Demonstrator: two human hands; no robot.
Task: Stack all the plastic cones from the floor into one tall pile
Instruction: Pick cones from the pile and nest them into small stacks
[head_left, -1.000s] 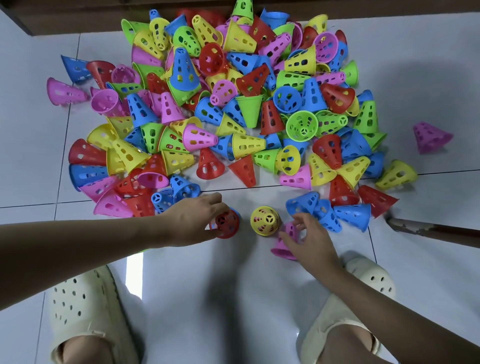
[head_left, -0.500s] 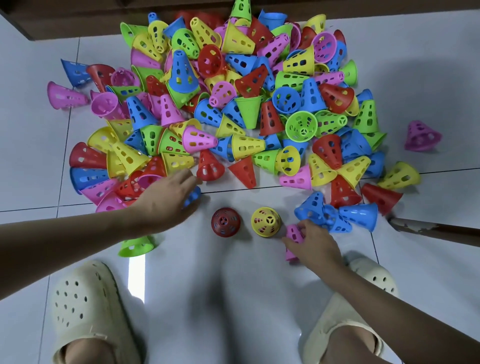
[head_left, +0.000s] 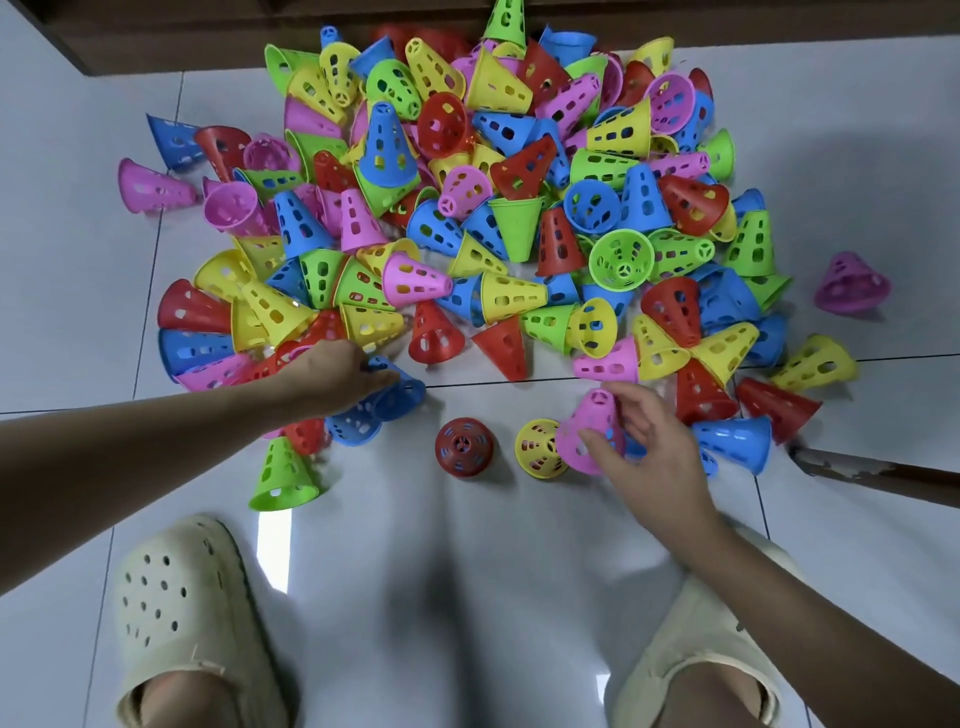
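Cones (head_left: 467, 208) everywhere, a huge heap of perforated plastic in red, blue, yellow, green and pink, far too many to count, sprawled across the far half of the white tiled floor (head_left: 467, 597) right up to a dark wooden edge (head_left: 208, 31) at the back. Two cream clogs, left clog (head_left: 182, 613) and right clog (head_left: 691, 639), stand planted at the near side, and a brown wooden strip (head_left: 883, 475) pokes in from the right.

Near the feet, two cones stand upright side by side: one red cone (head_left: 464, 447), one yellow cone (head_left: 537, 454). A green cone (head_left: 283, 475) lies tipped on the near left, and a lone pink one (head_left: 852, 283) sits well apart at far right.

Left hand (head_left: 337, 376) is down on the heap's near edge, fingers curled onto a blue cone (head_left: 395, 392); half a second ago it was reaching there. Right hand (head_left: 644, 447) now has the pink cone (head_left: 589, 434) lifted and tilted, pinched between thumb and fingers, just beside the yellow one. Earlier that cone lay low by the floor.
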